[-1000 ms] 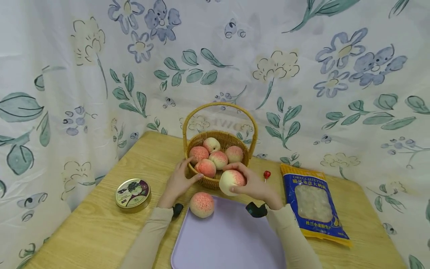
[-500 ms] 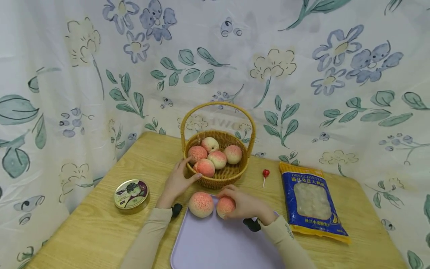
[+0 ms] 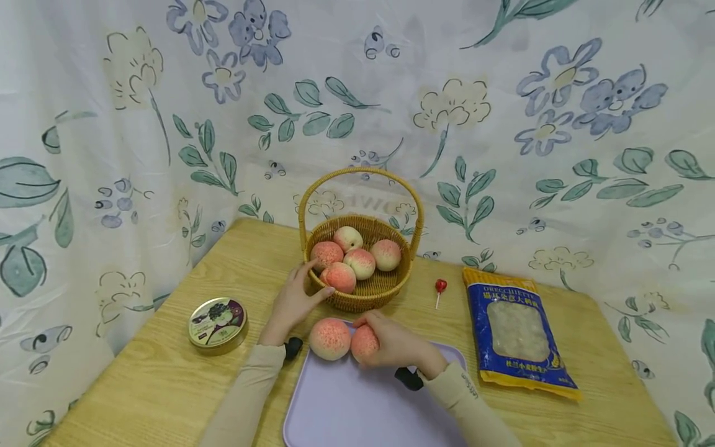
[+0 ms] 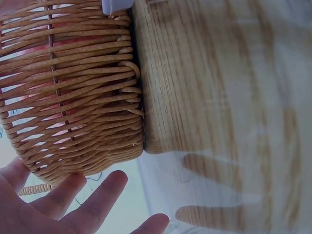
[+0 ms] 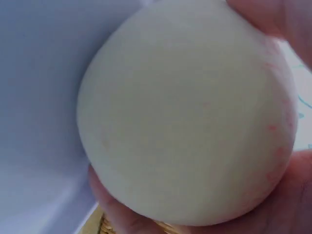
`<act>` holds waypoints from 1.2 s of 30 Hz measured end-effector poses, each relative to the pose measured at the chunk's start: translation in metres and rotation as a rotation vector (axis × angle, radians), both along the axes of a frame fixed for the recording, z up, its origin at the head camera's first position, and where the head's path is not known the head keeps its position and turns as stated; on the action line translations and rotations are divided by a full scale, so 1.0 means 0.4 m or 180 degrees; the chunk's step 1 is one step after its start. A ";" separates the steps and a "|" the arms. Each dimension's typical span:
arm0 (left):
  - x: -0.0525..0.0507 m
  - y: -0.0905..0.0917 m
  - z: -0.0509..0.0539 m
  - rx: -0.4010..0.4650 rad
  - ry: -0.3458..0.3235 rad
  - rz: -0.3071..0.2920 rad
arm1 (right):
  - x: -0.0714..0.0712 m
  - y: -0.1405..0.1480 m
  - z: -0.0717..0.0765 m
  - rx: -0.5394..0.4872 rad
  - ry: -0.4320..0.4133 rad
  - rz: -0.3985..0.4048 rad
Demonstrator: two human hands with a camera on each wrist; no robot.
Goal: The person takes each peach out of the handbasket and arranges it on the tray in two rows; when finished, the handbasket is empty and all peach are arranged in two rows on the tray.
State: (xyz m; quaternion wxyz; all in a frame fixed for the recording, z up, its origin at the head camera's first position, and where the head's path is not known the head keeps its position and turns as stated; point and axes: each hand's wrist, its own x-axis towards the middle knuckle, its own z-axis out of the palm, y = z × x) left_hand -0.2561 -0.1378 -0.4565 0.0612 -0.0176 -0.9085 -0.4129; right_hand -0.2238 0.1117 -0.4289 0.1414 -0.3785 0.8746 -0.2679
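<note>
The right hand (image 3: 398,343) grips a pink and cream peach (image 3: 364,344) low at the back of the lilac tray (image 3: 368,406). Touching or nearly touching it on the left is another peach (image 3: 330,340). In the right wrist view, thumb and fingers curl round the pale side of the held peach (image 5: 185,112), against the tray (image 5: 39,122). The left hand (image 3: 293,304) touches the left front of the wicker basket (image 3: 362,303), which contains several peaches. Spread, fairly straight fingers of the left hand (image 4: 73,209) lie along the basket wall (image 4: 73,97) in the left wrist view.
A round tin (image 3: 218,326) stands on the wooden table (image 3: 151,372) to the left. Right of the basket lies a red lollipop (image 3: 440,285), then a blue and yellow pasta bag (image 3: 519,335). A floral curtain (image 3: 363,93) hangs behind.
The right hand has brought its peach from the basket's front edge down to the tray, then slightly left towards the other peach. The left hand has stayed at the basket.
</note>
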 end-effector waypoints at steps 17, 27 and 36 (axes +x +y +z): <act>-0.003 -0.003 0.003 -0.0003 -0.0002 -0.0007 | -0.024 0.020 0.058 -0.0430 -0.0001 0.0057; -0.003 -0.010 0.002 -0.0054 -0.0017 0.0046 | -0.106 0.012 0.139 -0.0743 -0.0054 -0.0188; -0.001 -0.002 0.005 -0.0013 -0.0017 0.0036 | -0.228 -0.024 0.210 -0.0498 -0.0319 -0.0562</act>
